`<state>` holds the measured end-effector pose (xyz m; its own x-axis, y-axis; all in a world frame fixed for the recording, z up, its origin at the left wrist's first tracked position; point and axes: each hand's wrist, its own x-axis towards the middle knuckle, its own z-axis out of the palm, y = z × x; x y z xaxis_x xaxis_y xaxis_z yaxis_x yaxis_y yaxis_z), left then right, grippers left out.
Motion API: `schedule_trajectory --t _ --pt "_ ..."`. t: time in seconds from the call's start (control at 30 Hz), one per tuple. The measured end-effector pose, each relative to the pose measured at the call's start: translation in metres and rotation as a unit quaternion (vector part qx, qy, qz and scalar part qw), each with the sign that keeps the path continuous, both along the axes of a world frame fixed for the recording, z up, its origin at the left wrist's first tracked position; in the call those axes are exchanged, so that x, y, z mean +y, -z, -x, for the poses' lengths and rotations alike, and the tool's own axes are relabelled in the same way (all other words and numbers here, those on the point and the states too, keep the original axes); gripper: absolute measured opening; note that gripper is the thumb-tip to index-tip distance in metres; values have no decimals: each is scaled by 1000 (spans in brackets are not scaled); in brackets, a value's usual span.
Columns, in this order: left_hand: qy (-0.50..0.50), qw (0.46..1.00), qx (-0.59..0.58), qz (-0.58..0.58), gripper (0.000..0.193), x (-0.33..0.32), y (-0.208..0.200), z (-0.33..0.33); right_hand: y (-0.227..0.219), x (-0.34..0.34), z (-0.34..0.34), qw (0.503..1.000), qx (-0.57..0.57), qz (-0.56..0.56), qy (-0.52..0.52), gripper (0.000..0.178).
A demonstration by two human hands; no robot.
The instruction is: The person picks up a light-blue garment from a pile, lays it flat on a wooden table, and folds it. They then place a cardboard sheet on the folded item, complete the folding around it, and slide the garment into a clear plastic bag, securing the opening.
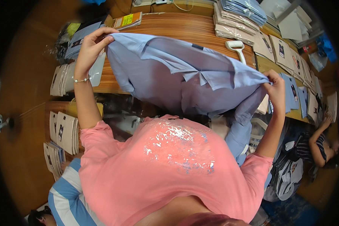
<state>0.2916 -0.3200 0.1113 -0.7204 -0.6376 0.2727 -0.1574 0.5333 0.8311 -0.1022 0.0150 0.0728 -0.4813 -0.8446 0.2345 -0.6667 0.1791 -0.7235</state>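
Note:
A light blue collared shirt point(154, 79) hangs spread out between my raised hands, over the near edge of the wooden table. My left hand point(94, 45) pinches one upper corner of it between thumb and fingers. At the opposite upper corner, my right hand point(274, 83) is closed on the cloth. The collar points sit near the middle, and a small dark label shows at the neck. One sleeve droops below my right hand. Beyond the shirt, a white lint roller point(235, 46) lies on the table, its handle end partly hidden by the cloth.
Packed shirts in clear bags point(235, 26) are piled at the table's far right. More folded beige shirts point(282, 52) line the right side and the left shelves point(64, 132). An orange packet point(127, 20) lies far left. Two other people are nearby, one right point(314, 148), one lower left point(69, 192).

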Motion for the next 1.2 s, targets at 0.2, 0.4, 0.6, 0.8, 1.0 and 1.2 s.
schedule_trajectory --t 0.2,0.4,0.6,0.8,1.0,1.2 --pt "-171 981 27 93 13 -17 9 -43 -9 -42 -18 997 -1 -28 -74 12" --pt "-198 937 217 191 15 -66 25 -31 -35 -58 -33 981 -159 24 -108 17" --pt "-246 907 104 325 7 -169 67 67 73 -198 46 989 95 92 66 20" --pt "-58 958 -113 256 56 -133 287 58 225 -233 -124 976 215 -16 22 56" --pt "-26 937 -237 256 51 -103 321 38 283 -222 -157 969 224 -98 39 51" --pt "44 993 -19 104 27 -140 291 99 265 -230 -123 992 89 -3 86 39"
